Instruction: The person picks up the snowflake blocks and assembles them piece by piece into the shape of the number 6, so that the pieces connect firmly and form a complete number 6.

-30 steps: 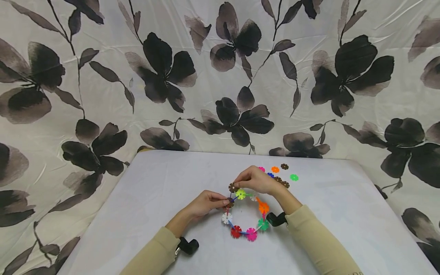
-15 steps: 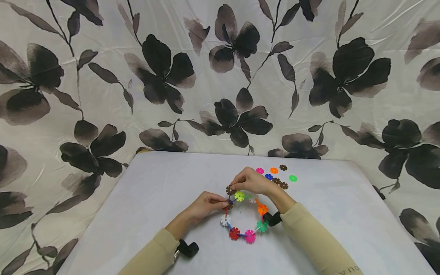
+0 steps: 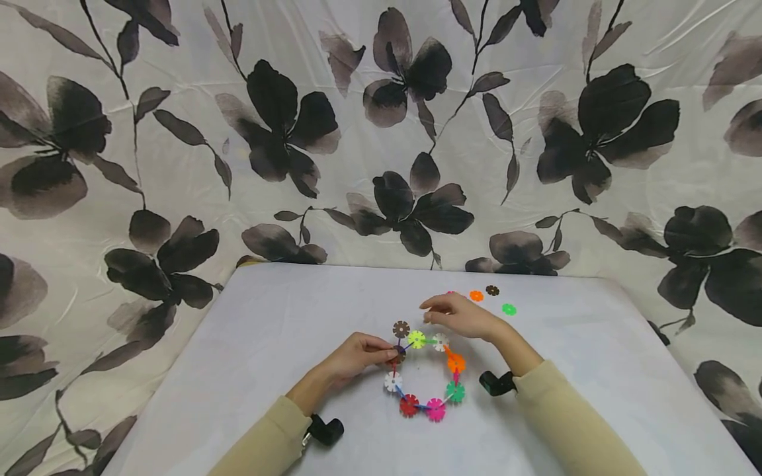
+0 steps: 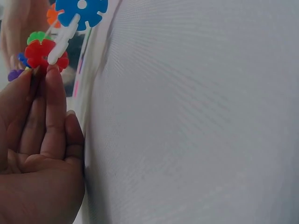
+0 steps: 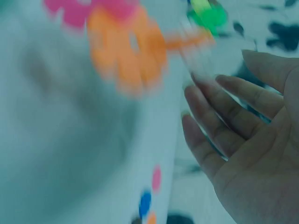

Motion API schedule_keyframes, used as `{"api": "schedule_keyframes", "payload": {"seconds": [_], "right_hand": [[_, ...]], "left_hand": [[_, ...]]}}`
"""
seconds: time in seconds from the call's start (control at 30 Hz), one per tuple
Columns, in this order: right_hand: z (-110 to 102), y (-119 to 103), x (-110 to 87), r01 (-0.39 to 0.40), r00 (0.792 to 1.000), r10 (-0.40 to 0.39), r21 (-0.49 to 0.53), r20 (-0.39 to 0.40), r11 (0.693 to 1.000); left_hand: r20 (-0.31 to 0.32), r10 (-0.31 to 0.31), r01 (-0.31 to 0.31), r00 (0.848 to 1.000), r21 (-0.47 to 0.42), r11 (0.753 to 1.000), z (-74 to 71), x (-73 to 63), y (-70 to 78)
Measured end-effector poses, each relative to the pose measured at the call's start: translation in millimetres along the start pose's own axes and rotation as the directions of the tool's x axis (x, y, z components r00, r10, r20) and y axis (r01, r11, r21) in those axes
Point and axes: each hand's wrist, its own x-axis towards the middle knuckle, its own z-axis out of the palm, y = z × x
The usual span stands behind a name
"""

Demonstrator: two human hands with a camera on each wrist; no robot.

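A ring of linked plastic snowflake discs stands on the table, with yellow-green [image 3: 417, 339], orange [image 3: 456, 363], pink [image 3: 436, 410] and white [image 3: 393, 381] discs among its links. My left hand [image 3: 357, 354] pinches a dark brown disc [image 3: 400, 356] at the ring's upper left. Another brown disc [image 3: 401, 329] sticks out beyond it, joined by a purple piece. My right hand [image 3: 460, 316] hovers past the ring's far side, fingers loosely extended and holding nothing. In the left wrist view, a red disc [image 4: 39, 52] and a blue disc [image 4: 81, 14] show beyond the fingertips.
Loose discs lie at the back right of the white table [image 3: 286, 304]: orange [image 3: 476, 296], brown [image 3: 492, 290] and green [image 3: 508, 309]. My right hand hides others. A floral cloth [image 3: 333, 218] hangs behind the table.
My right hand has let go of the outer brown disc and moved to the right, covering some loose discs. My left hand keeps its pinch in about the same place.
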Motion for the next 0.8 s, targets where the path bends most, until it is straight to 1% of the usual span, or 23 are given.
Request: {"api": "schedule_keyframes", "payload": {"seconds": [0.1,0.17,0.27,0.33,0.4,0.47,0.53,0.7,0.8], "right_hand": [[-22,11,-14.8,-0.047,0.994,0.041,-0.058,-0.097,0.997],[-36,21,-24.2,-0.097,0.982,0.079,-0.099,-0.171,0.990],[-53,39,-36.4,-0.180,0.950,0.131,-0.151,-0.284,0.972],[-61,51,-43.2,-0.225,0.926,0.153,-0.177,-0.345,0.958],[-68,63,-48.6,-0.260,0.905,0.167,-0.197,-0.391,0.945],[-72,73,-52.7,-0.290,0.889,0.180,-0.213,-0.420,0.933],[-75,81,-56.1,-0.323,0.879,0.204,-0.225,-0.431,0.919],[-77,97,-60.8,-0.419,0.857,0.302,-0.225,-0.417,0.880],[-76,102,-62.1,-0.447,0.848,0.338,-0.210,-0.408,0.869]], "left_hand": [[-0.015,-0.006,0.006,1.000,-0.004,1.000,1.6,-1.1,1.8],[-0.020,-0.006,0.006,1.000,-0.004,1.000,1.6,-1.4,2.1],[-0.017,-0.004,0.004,1.000,-0.004,1.000,1.1,-1.6,2.4],[-0.012,-0.001,0.000,1.000,-0.006,1.000,0.7,-1.5,2.1],[-0.010,0.001,-0.001,1.000,-0.012,1.000,0.8,-1.5,2.6],[-0.009,0.001,-0.001,1.000,-0.015,1.000,1.0,-1.4,3.3],[-0.010,-0.004,0.004,1.000,-0.018,1.000,1.6,-1.3,4.2],[-0.008,-0.007,0.007,1.000,-0.017,1.000,2.1,-1.1,3.4],[-0.003,-0.006,0.006,1.000,-0.023,1.000,2.2,-0.5,2.1]]}}
